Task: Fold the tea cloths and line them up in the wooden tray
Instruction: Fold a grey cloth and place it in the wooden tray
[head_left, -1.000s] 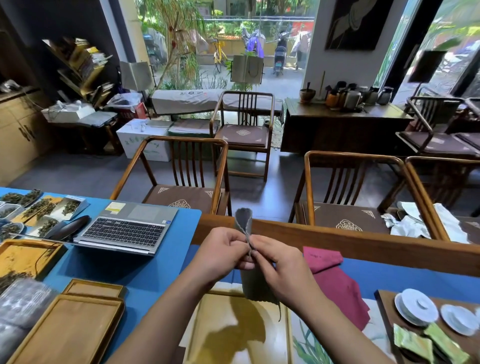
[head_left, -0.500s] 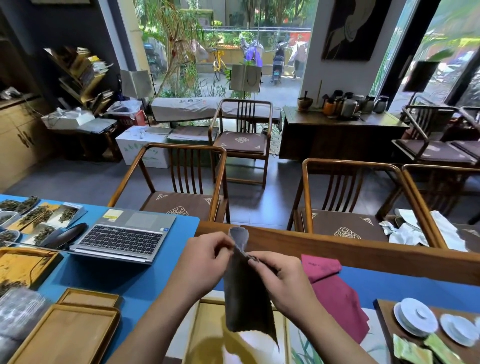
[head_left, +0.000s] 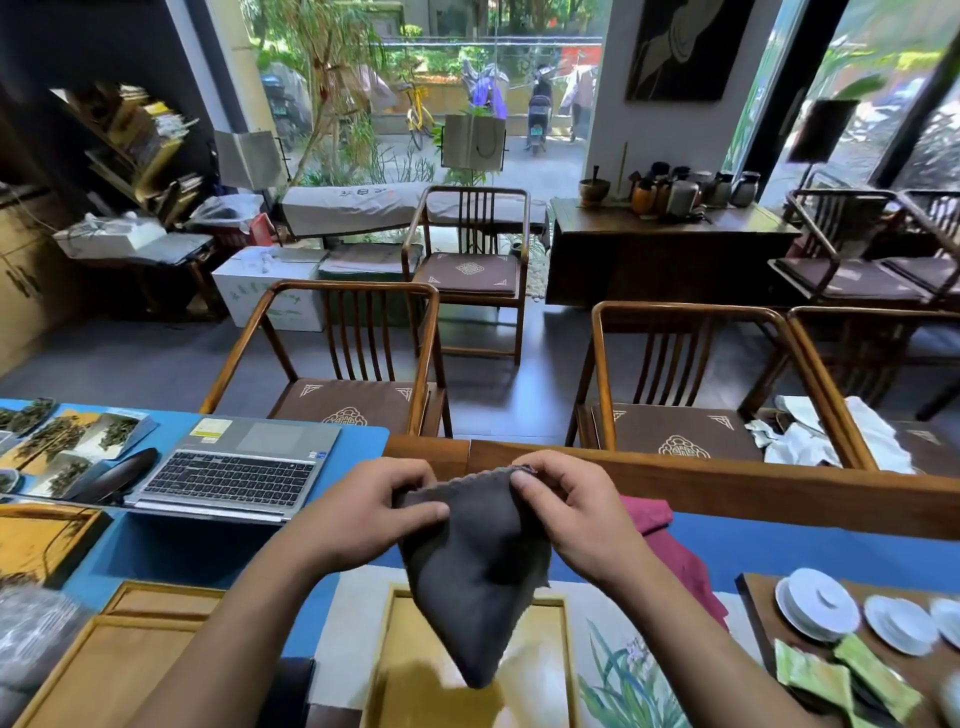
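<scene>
The long blue-covered table (head_left: 197, 551) is stretching out beneath both hands, and on it, directly below them, the shallow pale wooden tray (head_left: 400, 644) is sitting with nothing visibly lying in it, so by my reading no cloth is lined up there yet. Just beyond the right hand, a crumpled dark pink tea cloth (head_left: 670, 556) is lying loose on the table, unfolded and waiting its turn. Between the two hands, the dark grey square tea cloth (head_left: 475, 571) is hanging in the air above the tray, its upper edge pulled fairly level and its lower corner drooping to a point over the tray's floor. The left hand (head_left: 363, 514) is pinching the cloth's left upper corner with thumb and fingers closed on it, and the right hand (head_left: 571, 514) is gripping the right upper corner the same way. The work seems to be at an early stage: this cloth is being held spread, no fold is showing, and placing is still ahead.
</scene>
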